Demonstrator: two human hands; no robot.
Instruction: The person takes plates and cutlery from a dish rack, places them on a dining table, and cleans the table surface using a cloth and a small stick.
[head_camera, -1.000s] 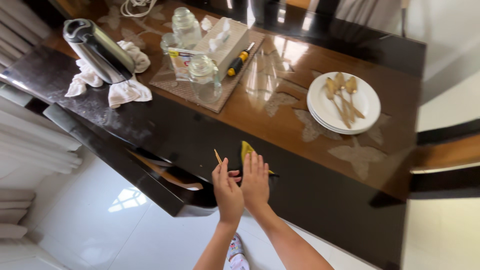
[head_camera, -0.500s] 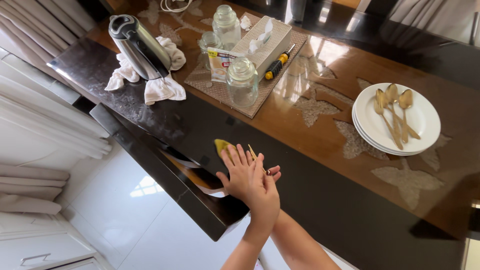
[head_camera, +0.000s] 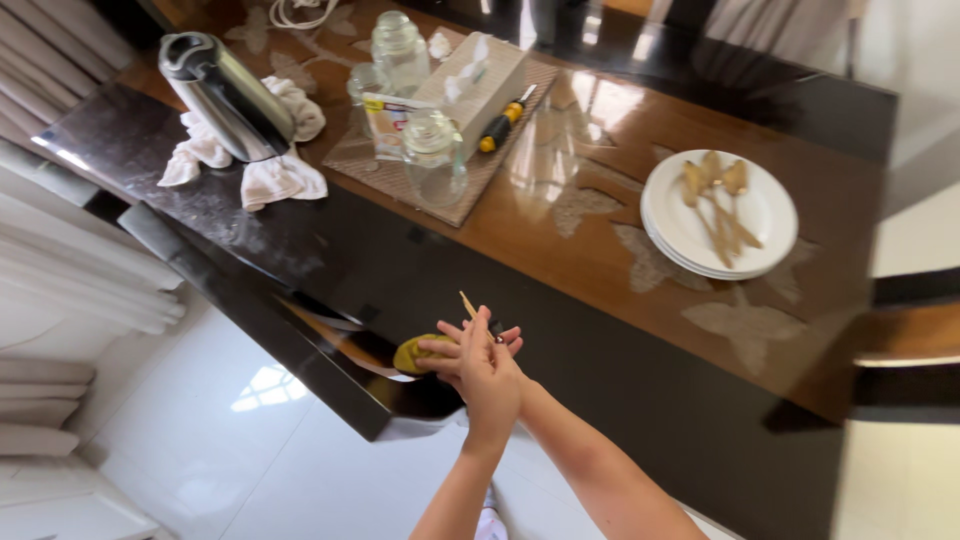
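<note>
Left hand (head_camera: 490, 375): mine, crossed over the right near the desk's front edge; a thin wooden stick (head_camera: 467, 305) pokes up from between thumb and fingers, so it looks pinched there.
Right hand (head_camera: 462, 352): mine, under the left, flat w/ fingers (head_camera: 437, 347) together, pressing on a yellow cloth (head_camera: 412, 353); fingertips point left.
Yellow cloth: bunched at the dark front edge of the desk (head_camera: 620, 400), just left of both hands, partly hidden by the right hand.
Stick: light wood, tilted up and to the left; lower end hidden in the left hand.
Desk: long, glossy; dark border w/ brown centre and pale leaf-shaped inlays.
Plates (head_camera: 772, 215): white stack on the right side of the desk, well apart from my hands; several gold spoons (head_camera: 715, 190) lie on top.
Woven mat (head_camera: 400, 170): far side, centre-left; carries clear glass jars (head_camera: 432, 155), a tissue box (head_camera: 478, 75), a small printed packet (head_camera: 385, 120) and a screwdriver (head_camera: 500, 125) w/ yellow and black handle.
Kettle (head_camera: 225, 90): steel w/ black lid, tilted in view, on a crumpled white towel (head_camera: 280, 175) at far left.
Floor (head_camera: 250, 440): white glossy tiles below the desk edge.
</note>
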